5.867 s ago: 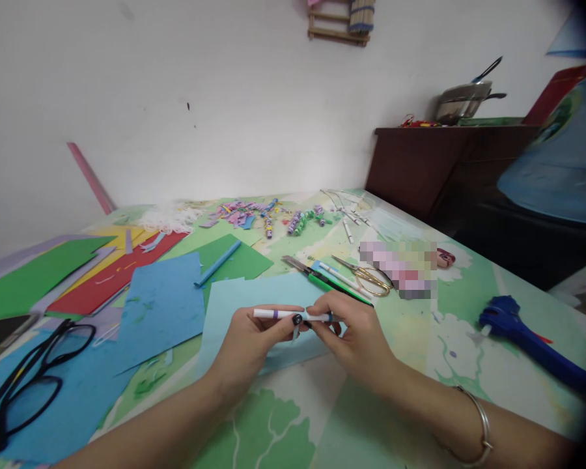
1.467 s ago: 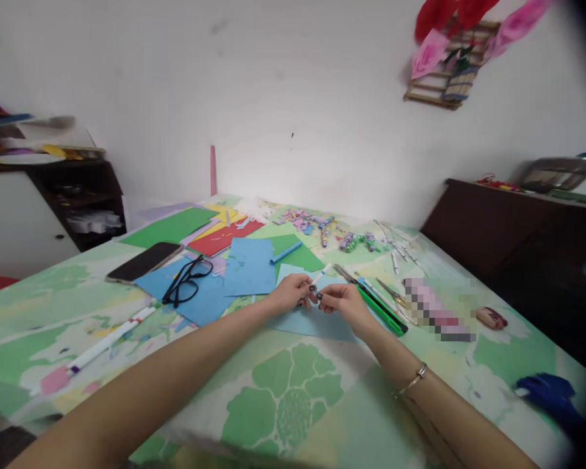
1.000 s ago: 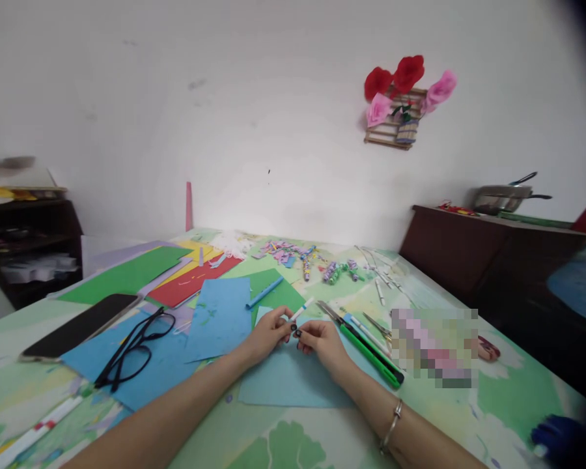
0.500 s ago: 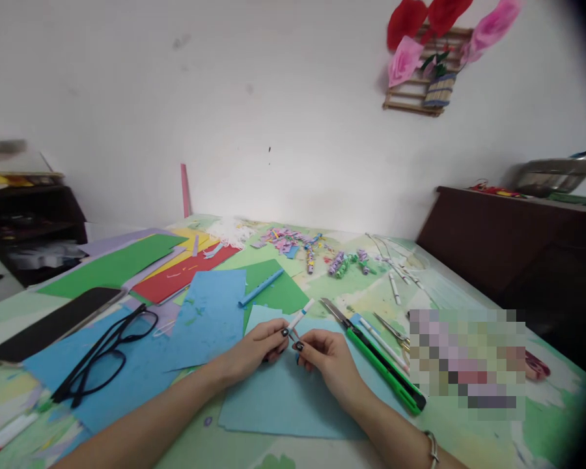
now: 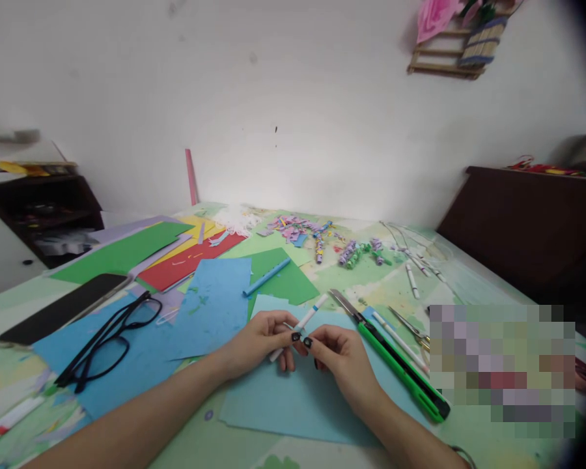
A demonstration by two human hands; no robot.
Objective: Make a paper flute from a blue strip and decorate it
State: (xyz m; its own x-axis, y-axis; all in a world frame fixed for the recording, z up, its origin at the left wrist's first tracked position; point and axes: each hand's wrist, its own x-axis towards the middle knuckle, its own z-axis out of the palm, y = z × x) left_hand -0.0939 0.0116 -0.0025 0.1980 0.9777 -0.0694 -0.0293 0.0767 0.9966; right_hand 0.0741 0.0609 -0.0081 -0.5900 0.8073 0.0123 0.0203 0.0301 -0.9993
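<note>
A thin white stick with a blue band [image 5: 310, 314] slants up between the fingers of my left hand [image 5: 268, 335], which is closed around it. My right hand [image 5: 339, 355] is pinched close beside it, fingertips nearly meeting the left ones; whatever lies in that pinch is too small to name. Both hands are above a light blue paper sheet [image 5: 293, 410]. A green box cutter [image 5: 405, 365] with its blade out lies right of my right hand, near a white pen [image 5: 399, 341] and scissors [image 5: 413, 327].
Black glasses [image 5: 112, 345] and a phone [image 5: 63, 307] lie at the left. Blue paper [image 5: 213, 303], green paper [image 5: 278, 273] and red paper [image 5: 190, 262] spread beyond my hands. Purple scraps [image 5: 293, 228] and curled pieces [image 5: 351, 253] sit near the wall.
The view has shifted, so the table items appear farther right or higher. The white stick has slid or turned in my left fingers, and its lower end now shows below them.
</note>
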